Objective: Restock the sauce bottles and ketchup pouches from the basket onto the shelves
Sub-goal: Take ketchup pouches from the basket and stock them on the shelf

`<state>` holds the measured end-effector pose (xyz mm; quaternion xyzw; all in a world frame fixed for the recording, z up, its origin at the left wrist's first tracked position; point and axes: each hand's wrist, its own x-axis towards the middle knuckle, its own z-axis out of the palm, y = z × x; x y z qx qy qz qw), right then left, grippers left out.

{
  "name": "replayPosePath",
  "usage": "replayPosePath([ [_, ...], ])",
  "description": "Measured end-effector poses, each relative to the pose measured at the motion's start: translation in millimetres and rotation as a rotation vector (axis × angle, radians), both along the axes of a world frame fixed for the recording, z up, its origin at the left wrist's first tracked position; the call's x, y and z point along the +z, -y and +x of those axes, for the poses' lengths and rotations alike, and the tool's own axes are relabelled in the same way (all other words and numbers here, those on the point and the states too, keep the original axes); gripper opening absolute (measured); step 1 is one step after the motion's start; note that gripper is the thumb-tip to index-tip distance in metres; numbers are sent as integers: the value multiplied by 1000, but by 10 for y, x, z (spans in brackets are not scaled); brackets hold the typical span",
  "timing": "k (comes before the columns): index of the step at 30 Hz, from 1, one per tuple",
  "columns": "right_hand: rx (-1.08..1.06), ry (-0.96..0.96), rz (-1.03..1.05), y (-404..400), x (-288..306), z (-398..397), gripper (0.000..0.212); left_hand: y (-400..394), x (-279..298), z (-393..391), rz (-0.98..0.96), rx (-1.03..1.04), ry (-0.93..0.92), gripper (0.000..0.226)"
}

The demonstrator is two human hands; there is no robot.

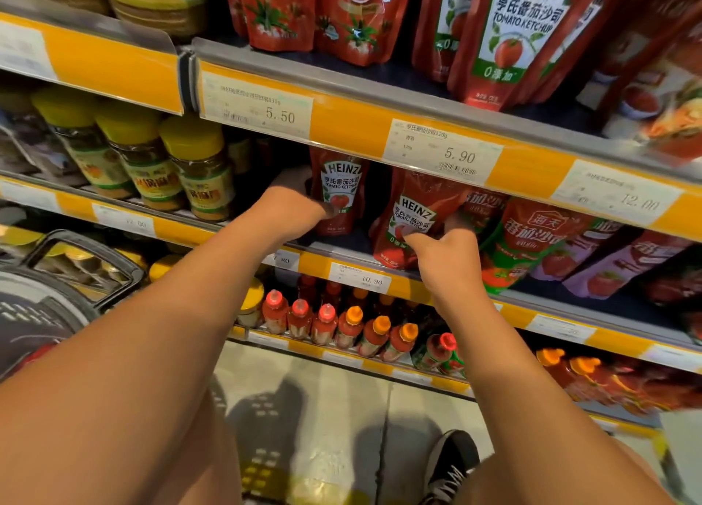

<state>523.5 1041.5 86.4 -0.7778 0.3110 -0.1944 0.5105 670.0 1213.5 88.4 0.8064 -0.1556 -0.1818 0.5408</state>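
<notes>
Two red Heinz ketchup pouches stand on the middle shelf [342,252]. My left hand [294,201] grips the left side of the upright pouch [340,195] further back. My right hand [446,250] pinches the lower right edge of the front pouch [412,219], which leans to the left at the shelf's front edge. A dark shopping basket [81,273] hangs on my left arm at the left; its contents are mostly hidden. Sauce bottles [342,324] with red and orange caps stand in rows on the shelf below.
Other red and purple ketchup pouches [532,242] lean to the right of my right hand. Yellow-lidded jars [144,159] fill the shelf to the left. Larger Heinz pouches [509,37] stand on the shelf above, behind an orange price rail [349,128]. My shoe [452,466] is on the floor below.
</notes>
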Motion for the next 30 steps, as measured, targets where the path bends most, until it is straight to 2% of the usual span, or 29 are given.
replayPosePath([
  [2,10,13,-48,-7,29,-35,19,17,-33,18,28,7,60,52],
  [6,-15,47,-146,-46,69,-76,28,139,-123,54,46,11,98,52],
  [10,-23,47,-164,-65,84,-84,26,355,-194,54,62,4,167,57],
  [15,-69,-34,-309,-48,96,-137,20,505,-262,39,5,-100,189,44],
  [17,-105,-98,-384,-32,87,-176,26,488,-295,63,-41,-103,173,38],
  [22,-117,-217,-567,-38,43,-266,42,476,-356,147,-41,-78,163,43],
  [26,-148,-222,-402,-84,5,-215,38,579,-374,155,-53,-56,181,39],
  [30,-175,-134,-197,-110,-91,-134,13,622,-393,188,-57,-97,197,39],
])
